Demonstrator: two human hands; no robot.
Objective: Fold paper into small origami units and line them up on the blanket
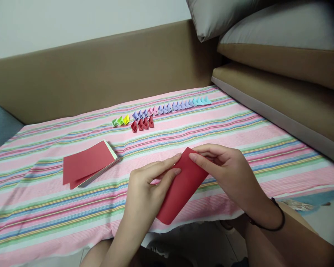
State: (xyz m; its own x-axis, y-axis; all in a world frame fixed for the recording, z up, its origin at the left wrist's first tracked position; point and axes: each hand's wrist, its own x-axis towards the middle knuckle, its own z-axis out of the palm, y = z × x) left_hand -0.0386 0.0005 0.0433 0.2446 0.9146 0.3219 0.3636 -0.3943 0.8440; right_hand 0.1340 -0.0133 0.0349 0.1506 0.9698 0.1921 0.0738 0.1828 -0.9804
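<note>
A red sheet of paper [180,189], folded into a long strip, is held between both hands above the near edge of the striped cloth [239,129]. My left hand [147,185] pinches its left edge near the top with thumb and fingers. My right hand [225,167] grips the top corner from the right, fingers curled. A black band circles my right wrist.
A stack of coloured paper with red on top [87,165] lies to the left. A row of small folded paper pieces, green, yellow, purple, pink and blue [167,108], runs across the far cloth, with several red ones [141,124] just before it. Brown cushions [281,96] and pillows rise at right.
</note>
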